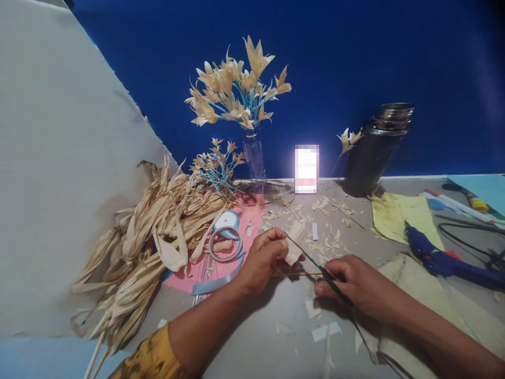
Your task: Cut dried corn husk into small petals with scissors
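Between the thumb and fingers of my left hand (266, 260), closed, is a pale piece of dried corn husk (295, 243). My right hand (349, 287) is wrapped round dark scissors (311, 258). Their thin blades look spread apart and point left toward the husk, close to my left fingers. The lower blade partly passes behind my left hand, and my right fingers hide much of the handles. Below the hands, small husk scraps (313, 309) and a pale blue strip (326, 331) lie on the grey table (272, 337).
Dried husks (158, 226) are heaped left, beside blue ribbon (219, 284) and a tape roll (225, 243) on pink paper (252, 210). Behind stand husk flowers (236, 89) in a clear bottle (254, 160), a lit screen (306, 168) and a dark flask (373, 155). A blue glue gun (445, 260) lies right.
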### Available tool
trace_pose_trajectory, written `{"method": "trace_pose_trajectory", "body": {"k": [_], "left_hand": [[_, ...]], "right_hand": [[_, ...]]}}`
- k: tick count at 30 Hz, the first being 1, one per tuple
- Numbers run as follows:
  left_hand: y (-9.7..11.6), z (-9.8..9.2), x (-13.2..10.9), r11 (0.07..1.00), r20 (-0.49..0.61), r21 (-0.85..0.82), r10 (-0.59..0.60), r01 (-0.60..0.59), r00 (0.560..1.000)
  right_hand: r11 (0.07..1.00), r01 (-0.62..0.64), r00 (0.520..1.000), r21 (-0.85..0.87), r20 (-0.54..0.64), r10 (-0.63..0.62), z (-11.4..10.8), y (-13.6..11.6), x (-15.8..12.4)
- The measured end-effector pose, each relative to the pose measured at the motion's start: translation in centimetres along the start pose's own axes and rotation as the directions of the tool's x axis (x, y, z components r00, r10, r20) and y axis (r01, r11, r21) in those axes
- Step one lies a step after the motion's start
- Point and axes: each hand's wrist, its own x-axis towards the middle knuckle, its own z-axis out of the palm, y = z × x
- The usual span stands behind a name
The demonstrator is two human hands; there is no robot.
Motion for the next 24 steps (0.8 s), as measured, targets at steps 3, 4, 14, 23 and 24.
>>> {"method": "trace_pose_trajectory", "body": {"k": [3,4,14,23,24], "left_hand": [[0.1,-0.3,0.3,0.997,-0.046,0.046,0.072,-0.070,0.996],[0.2,-0.5,0.4,0.990,-0.071,0.092,0.112,-0.106,0.991],[0.1,-1.0,0.8,0.918,-0.119,0.371,0.195,-0.138,0.974],[0.3,-0.8,0.8,0.990,-0.123,-0.135,0.013,-0.029,0.992],[0.2,-0.6,0.6,0.988,-0.097,-0.157,-0.015,-0.001,0.995]], "right_hand": [[0.982,0.013,0.999,-0.188,-0.033,-0.020,-0.1,0.0,0.1],[0.971,0.014,0.999,-0.240,-0.037,-0.023,-0.1,0.0,0.1],[0.862,-0.022,0.999,-0.506,-0.048,-0.002,0.2,0.1,0.0],[0.980,0.010,0.964,0.198,-0.263,0.043,-0.1,0.5,0.5],[0.947,0.031,0.967,0.319,-0.249,0.052,0.0,0.5,0.5]]}}
